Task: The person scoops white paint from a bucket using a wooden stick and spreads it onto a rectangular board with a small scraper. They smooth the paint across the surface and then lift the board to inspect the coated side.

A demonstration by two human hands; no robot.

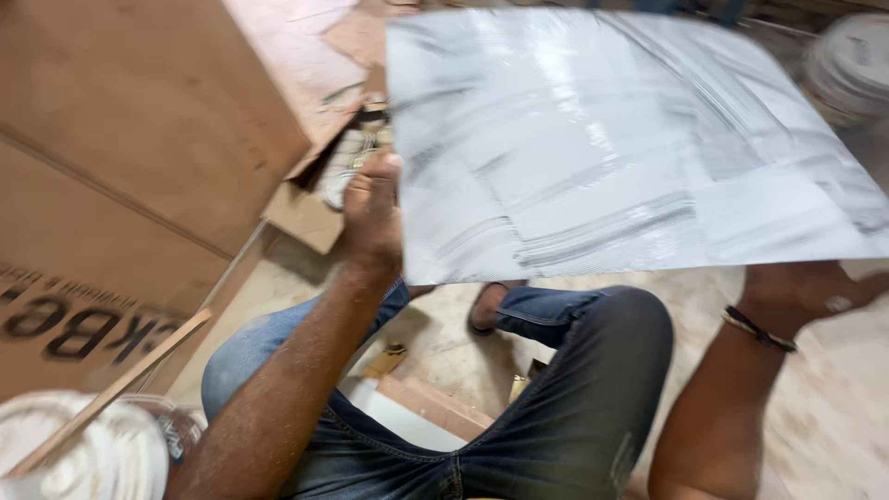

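White glossy sheet (611, 139) blurred | left hand (372, 208) grips edge | right hand (796, 292) half-hidden

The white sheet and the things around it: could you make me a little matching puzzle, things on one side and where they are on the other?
Things:
1. white sheet
2. left hand
3. right hand
4. white tub with a stick

Places:
A. lower left corner of the view
B. under the sheet's near right edge
C. held up over the knees, streaked with grey
D. on the sheet's left edge

Pairs: 1-C, 2-D, 3-B, 4-A
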